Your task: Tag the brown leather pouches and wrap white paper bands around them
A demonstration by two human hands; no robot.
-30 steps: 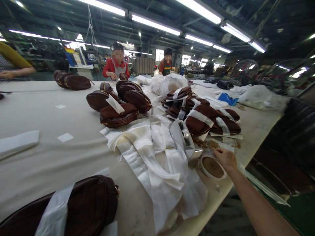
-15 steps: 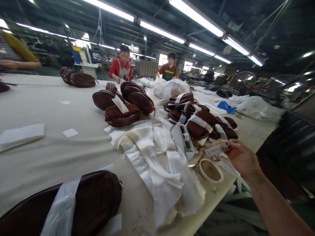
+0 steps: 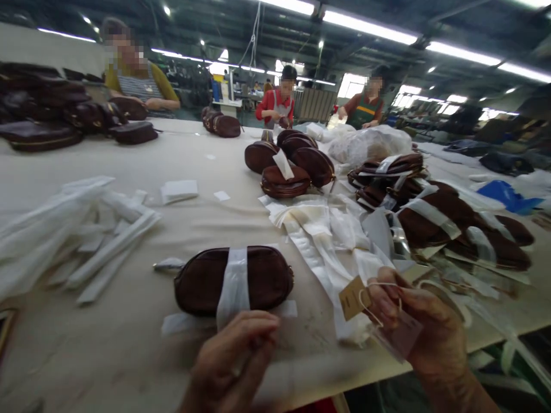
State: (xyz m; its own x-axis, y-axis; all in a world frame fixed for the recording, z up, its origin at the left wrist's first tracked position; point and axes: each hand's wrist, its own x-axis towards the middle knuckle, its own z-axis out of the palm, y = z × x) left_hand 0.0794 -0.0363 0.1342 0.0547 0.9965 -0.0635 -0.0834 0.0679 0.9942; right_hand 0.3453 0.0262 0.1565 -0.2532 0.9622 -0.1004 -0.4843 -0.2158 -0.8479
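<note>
at the near edge of the table (image 3: 129, 350), the left hand (image 3: 230, 361) has its fingertips close together; whether they hold anything i cannot tell. the right hand (image 3: 437, 330) holds a brown tag (image 3: 350, 304) with a white cord (image 3: 381, 284). just beyond the left hand lies a brown bag (image 3: 273, 281) under a white band (image 3: 235, 275). farther, more bags (image 3: 430, 218) are heaped towards the right edge.

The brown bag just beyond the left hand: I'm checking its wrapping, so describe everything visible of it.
The dark brown bag is oblong with rounded ends and looks like leather, with a metal-looking fitting at its right end. It lies on the pale table, broad face showing. A translucent white band crosses its middle; pale sheeting shows below its lower edge. The left hand is near the band; contact is unclear.
</note>
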